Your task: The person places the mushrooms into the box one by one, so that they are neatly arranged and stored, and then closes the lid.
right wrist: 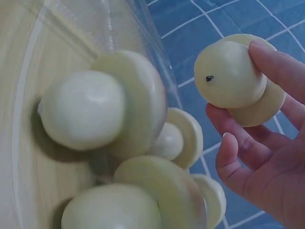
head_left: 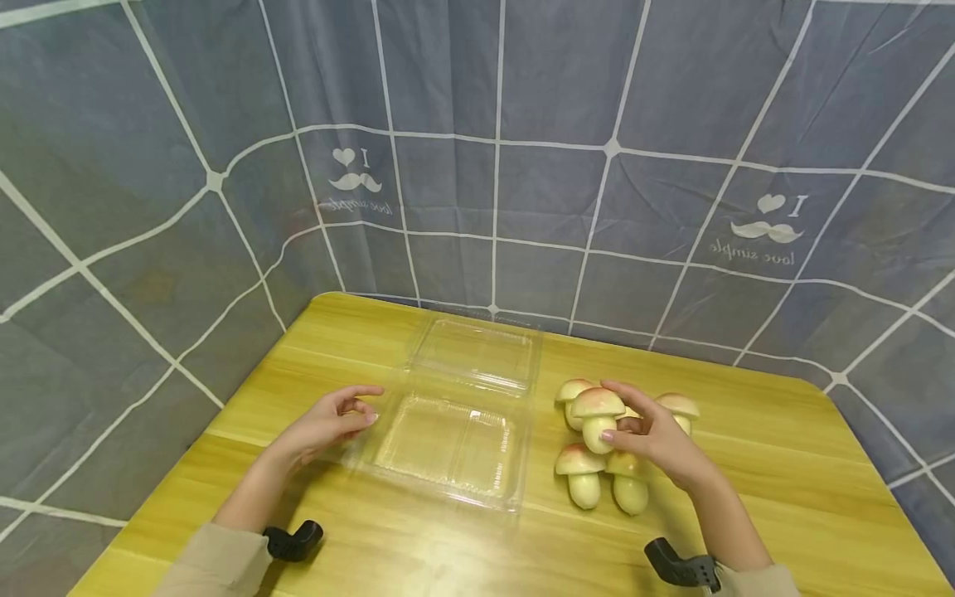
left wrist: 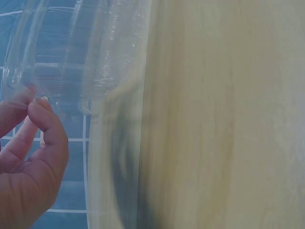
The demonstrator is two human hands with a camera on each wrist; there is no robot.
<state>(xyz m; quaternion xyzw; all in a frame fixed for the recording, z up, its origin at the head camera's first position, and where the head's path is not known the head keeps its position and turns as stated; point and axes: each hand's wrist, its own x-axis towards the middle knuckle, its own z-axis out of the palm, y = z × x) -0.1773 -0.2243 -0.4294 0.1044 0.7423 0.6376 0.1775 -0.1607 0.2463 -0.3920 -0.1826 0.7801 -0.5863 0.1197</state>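
In my right hand (head_left: 660, 439) is a toy mushroom (head_left: 597, 414) with a pinkish-tan cap and a pale rounded stem, pinched between thumb and fingers. The right wrist view shows this held mushroom (right wrist: 231, 74) by its stem end, which has a small dark spot. More mushrooms (head_left: 580, 477) lie on the table beneath and around the hand. My left hand (head_left: 321, 427) hovers by the left edge of a clear plastic clamshell box (head_left: 448, 444), fingers loosely bent and thumb apart from the index finger. Whether its fingertips touch the plastic is hard to tell.
The box's lid (head_left: 473, 352) lies folded back toward the far edge of the yellow wood-grain table (head_left: 418, 551). A grey-blue curtain (head_left: 545, 199) with white grid lines surrounds the table's back and sides. Black wrist mounts (head_left: 294, 541) sit on both forearms.
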